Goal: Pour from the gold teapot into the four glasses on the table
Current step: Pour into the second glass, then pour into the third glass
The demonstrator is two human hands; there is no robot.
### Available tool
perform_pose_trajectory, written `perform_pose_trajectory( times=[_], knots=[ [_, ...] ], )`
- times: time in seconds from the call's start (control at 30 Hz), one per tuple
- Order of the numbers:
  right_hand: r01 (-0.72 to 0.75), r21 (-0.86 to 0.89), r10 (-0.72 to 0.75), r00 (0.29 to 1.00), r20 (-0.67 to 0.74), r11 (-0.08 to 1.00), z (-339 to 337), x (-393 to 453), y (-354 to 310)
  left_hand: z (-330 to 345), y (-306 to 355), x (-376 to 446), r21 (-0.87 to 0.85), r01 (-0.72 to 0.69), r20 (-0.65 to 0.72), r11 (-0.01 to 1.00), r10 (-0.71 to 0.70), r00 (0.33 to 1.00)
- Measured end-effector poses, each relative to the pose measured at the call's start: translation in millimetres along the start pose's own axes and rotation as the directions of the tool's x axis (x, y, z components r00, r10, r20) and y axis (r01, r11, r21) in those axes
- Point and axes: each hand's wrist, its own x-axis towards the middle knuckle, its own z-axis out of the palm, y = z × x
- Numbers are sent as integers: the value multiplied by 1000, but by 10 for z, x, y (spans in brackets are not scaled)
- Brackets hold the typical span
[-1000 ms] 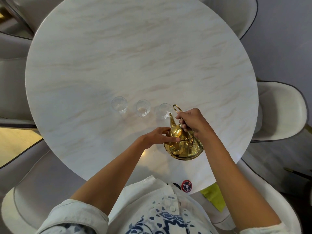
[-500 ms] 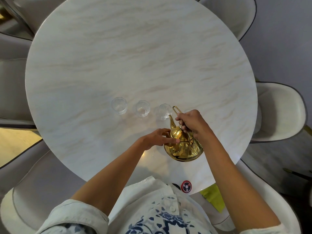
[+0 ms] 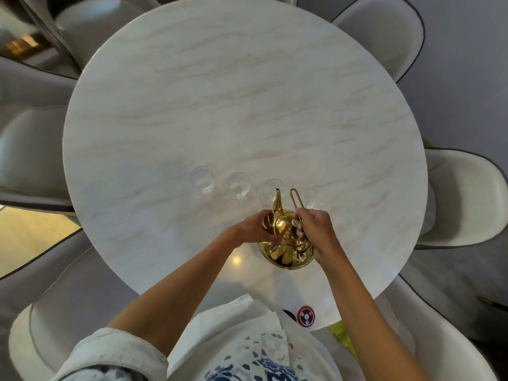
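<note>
The gold teapot [image 3: 286,250] is over the near part of the round marble table [image 3: 242,100], tipped so its spout points at the third glass [image 3: 270,189], just above that glass's rim. My right hand [image 3: 316,232] grips the thin wire handle. My left hand [image 3: 257,228] presses on the lid and the pot's left side. Several clear glasses stand in a row: the leftmost glass [image 3: 202,178], the second glass [image 3: 238,185], the third one, and the rightmost glass [image 3: 312,198], partly hidden behind the handle. I cannot make out any stream of liquid.
Pale upholstered chairs ring the table, one at the right [image 3: 464,199] and one at the back right [image 3: 384,31]. A red round sticker [image 3: 305,316] marks the table's near edge. A yellow-green cloth [image 3: 343,335] shows below the edge.
The teapot and both hands have shifted slightly left and forward. The spout now reaches over the third glass, and the rightmost glass has come into view behind the handle.
</note>
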Motion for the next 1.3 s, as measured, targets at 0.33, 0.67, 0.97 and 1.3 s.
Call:
perform_pose_trajectory(
  times=[0.33,0.67,0.97,1.3],
  knots=[
    [99,30,-103,985,141,995,344,-247,-183,-345,-207,-422,-16,-53,-62,998,52,997],
    [52,85,-71,971,228,995,758,-185,-454,-669,-541,-577,-178,-20,-79,984,6,997],
    [-26,55,12,967,253,998,881,-45,-668,-706,-599,-560,-234,-27,-36,972,19,999],
    [-49,-1,48,970,240,999,910,26,-738,-642,-591,-512,-280,-14,7,960,17,1000]
  ],
)
